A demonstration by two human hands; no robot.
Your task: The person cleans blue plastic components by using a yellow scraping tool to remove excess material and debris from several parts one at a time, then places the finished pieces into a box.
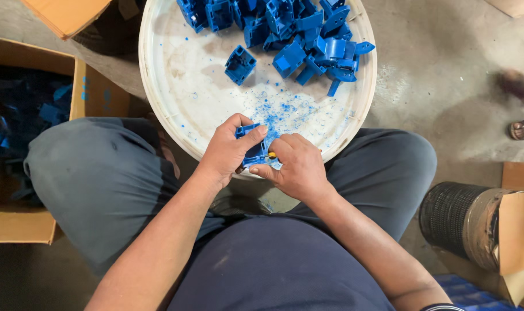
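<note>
Gripping blue plastic part (pixel 251 147) (long axis upright) with both hands

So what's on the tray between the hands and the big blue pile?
In the head view, between the hands and the pile, the white tray has scattered blue shavings and one lone blue part.

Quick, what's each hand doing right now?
Left hand: closed on the blue plastic part.
Right hand: closed on the same part, with something small and yellow at its fingers.
</note>
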